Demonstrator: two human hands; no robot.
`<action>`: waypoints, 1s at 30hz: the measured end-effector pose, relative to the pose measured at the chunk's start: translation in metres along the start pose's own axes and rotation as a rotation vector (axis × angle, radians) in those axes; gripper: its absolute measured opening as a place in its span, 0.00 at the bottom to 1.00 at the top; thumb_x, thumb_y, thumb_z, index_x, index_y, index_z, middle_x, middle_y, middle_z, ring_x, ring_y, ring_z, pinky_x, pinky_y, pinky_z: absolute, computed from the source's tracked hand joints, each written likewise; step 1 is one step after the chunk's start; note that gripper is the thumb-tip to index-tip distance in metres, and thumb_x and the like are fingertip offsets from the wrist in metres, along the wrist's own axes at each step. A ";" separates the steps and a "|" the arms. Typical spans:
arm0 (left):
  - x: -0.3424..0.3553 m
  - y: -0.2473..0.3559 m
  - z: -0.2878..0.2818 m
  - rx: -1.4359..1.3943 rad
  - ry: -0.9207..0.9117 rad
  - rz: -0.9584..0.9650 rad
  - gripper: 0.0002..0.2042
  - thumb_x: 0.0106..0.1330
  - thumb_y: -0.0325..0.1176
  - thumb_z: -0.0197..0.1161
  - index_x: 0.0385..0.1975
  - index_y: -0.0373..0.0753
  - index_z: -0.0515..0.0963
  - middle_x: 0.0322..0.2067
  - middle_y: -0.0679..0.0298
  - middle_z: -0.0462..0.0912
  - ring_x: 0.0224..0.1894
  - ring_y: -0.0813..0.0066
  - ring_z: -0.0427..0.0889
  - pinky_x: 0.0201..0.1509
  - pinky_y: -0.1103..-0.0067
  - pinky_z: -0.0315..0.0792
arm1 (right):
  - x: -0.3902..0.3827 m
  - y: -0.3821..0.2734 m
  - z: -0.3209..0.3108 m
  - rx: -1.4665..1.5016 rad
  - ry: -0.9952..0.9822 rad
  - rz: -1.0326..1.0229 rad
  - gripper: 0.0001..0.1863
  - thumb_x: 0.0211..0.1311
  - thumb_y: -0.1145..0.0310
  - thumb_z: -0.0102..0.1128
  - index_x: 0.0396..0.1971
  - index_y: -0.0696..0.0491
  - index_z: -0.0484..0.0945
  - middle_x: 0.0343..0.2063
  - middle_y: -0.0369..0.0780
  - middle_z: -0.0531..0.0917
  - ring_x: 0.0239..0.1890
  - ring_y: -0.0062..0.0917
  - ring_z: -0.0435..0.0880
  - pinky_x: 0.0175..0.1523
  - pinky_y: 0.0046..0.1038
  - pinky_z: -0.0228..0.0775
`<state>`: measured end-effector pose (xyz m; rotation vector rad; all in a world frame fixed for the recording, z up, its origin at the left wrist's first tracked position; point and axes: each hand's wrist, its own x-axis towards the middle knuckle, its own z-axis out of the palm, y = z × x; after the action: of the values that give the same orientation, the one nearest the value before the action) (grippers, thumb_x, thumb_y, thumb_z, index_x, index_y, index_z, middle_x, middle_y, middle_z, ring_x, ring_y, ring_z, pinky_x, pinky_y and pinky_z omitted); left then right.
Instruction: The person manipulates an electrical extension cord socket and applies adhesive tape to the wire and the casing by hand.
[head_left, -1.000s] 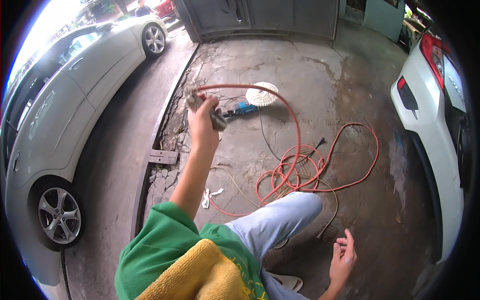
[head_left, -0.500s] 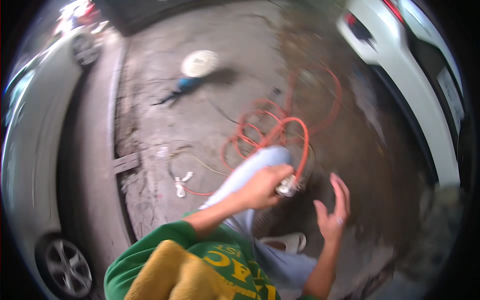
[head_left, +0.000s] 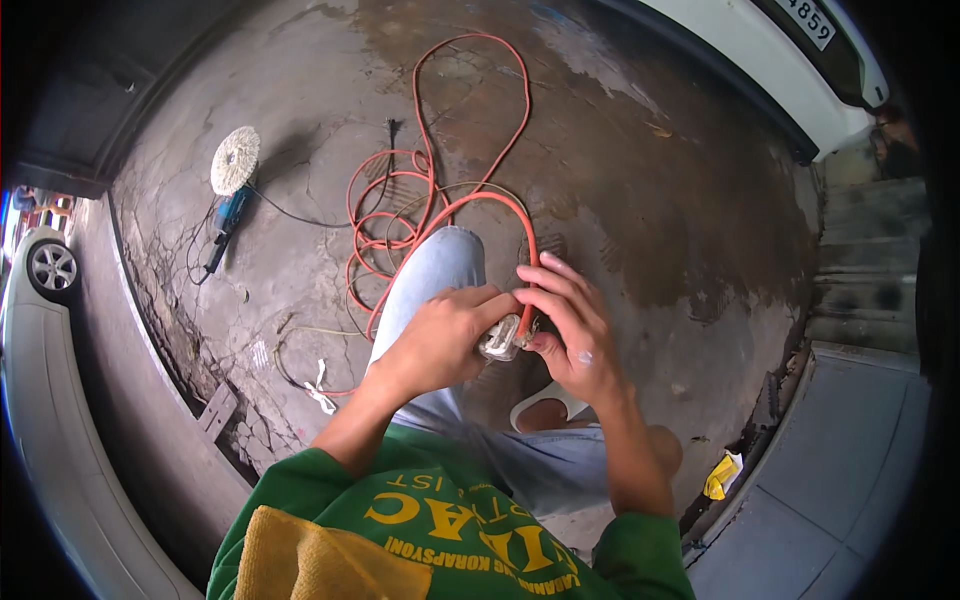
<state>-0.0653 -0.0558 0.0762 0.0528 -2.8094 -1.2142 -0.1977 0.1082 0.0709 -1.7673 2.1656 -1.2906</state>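
Note:
My left hand [head_left: 450, 335] is closed round a grimy, pale fitting [head_left: 500, 338] at the end of an orange cord [head_left: 525, 235], above my jeans-covered knee. My right hand [head_left: 570, 330] is closed on the cord just beside the fitting, thumb at its end. The rest of that cord lies in loose loops [head_left: 517, 130] on the cracked concrete, mixed with thinner cables [head_left: 340, 225]. To the upper left lies a blue power tool [head_left: 230, 215] with a white fluffy pad [head_left: 237, 160].
A white car [head_left: 40, 350] stands at left, beside a raised edge [head_left: 150, 330]. A white vehicle's rear [head_left: 720, 40] is at upper right, a dark gate [head_left: 90, 90] at upper left. A grey tiled step [head_left: 830, 440] and yellow packet [head_left: 723, 475] lie right.
My left hand has brought the fitting down from upper left to above my knee. My right hand has risen and now grips the cord. The view has turned and tilted down.

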 end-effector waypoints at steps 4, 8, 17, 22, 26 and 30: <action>0.007 0.005 -0.005 -0.080 0.087 0.051 0.23 0.36 0.18 0.63 0.38 0.39 0.75 0.32 0.56 0.77 0.39 0.50 0.79 0.41 0.65 0.72 | -0.008 0.006 0.001 0.056 -0.043 0.075 0.18 0.55 0.57 0.67 0.35 0.56 0.76 0.35 0.43 0.80 0.42 0.41 0.80 0.50 0.41 0.71; 0.028 0.012 -0.001 -0.089 0.151 0.141 0.20 0.42 0.22 0.65 0.39 0.39 0.73 0.33 0.57 0.78 0.40 0.52 0.79 0.42 0.66 0.72 | -0.016 0.001 -0.007 0.340 0.016 0.259 0.19 0.64 0.54 0.62 0.30 0.58 0.73 0.24 0.40 0.75 0.27 0.33 0.75 0.33 0.32 0.66; 0.080 0.001 0.051 -0.226 0.454 0.183 0.19 0.47 0.26 0.65 0.40 0.38 0.71 0.34 0.56 0.76 0.41 0.52 0.78 0.42 0.64 0.70 | -0.012 0.012 -0.015 0.554 0.230 0.546 0.18 0.71 0.59 0.54 0.25 0.58 0.73 0.21 0.30 0.71 0.26 0.12 0.63 0.29 0.21 0.55; 0.094 -0.041 0.054 0.073 0.536 0.162 0.16 0.46 0.27 0.65 0.36 0.37 0.71 0.33 0.55 0.73 0.38 0.54 0.75 0.39 0.66 0.66 | -0.003 0.013 0.001 0.364 0.199 0.659 0.17 0.72 0.62 0.52 0.21 0.53 0.70 0.17 0.26 0.64 0.18 0.07 0.57 0.20 0.17 0.48; 0.075 -0.052 0.071 -0.044 0.554 0.051 0.19 0.44 0.31 0.70 0.36 0.39 0.71 0.32 0.54 0.73 0.37 0.49 0.76 0.39 0.63 0.68 | -0.008 0.020 0.010 0.353 0.104 0.719 0.15 0.71 0.64 0.53 0.30 0.62 0.75 0.20 0.38 0.74 0.24 0.18 0.67 0.29 0.26 0.60; 0.056 -0.024 0.108 -0.511 0.582 -0.060 0.11 0.56 0.26 0.61 0.37 0.37 0.69 0.29 0.50 0.74 0.34 0.44 0.77 0.36 0.62 0.70 | -0.020 0.025 0.011 0.266 0.065 0.619 0.14 0.69 0.66 0.51 0.35 0.63 0.77 0.25 0.45 0.80 0.28 0.27 0.75 0.35 0.32 0.67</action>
<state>-0.1308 0.0020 -0.0117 0.3870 -1.9689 -1.5784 -0.2048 0.1183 0.0399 -0.8629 2.1803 -1.3784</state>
